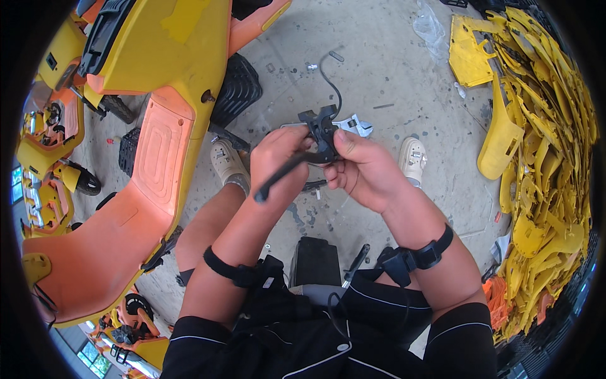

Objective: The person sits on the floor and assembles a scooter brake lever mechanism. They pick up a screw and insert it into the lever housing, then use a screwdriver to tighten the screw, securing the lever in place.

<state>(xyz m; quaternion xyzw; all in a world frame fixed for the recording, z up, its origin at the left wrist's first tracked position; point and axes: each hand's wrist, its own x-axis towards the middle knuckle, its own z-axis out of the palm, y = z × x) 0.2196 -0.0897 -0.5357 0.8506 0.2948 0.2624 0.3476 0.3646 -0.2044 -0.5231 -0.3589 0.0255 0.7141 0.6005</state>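
Note:
A black brake lever with its clamp and mount is held up in front of me, between both hands. The lever's long arm points down and to the left, across my left wrist. My left hand is closed on the mount from the left. On the other side, my right hand pinches the mount with its thumb on top; its lower fingers curl beneath. A thin black cable runs up from the mount and bends toward the far side. Behind it a silver wrench lies on the floor, partly covered by my right hand.
A yellow and orange scooter body stands close on the left, with more scooters beyond. Yellow plastic panels form a tall heap on the right. A black-handled tool is near my lap. Clear plastic lies at the far right.

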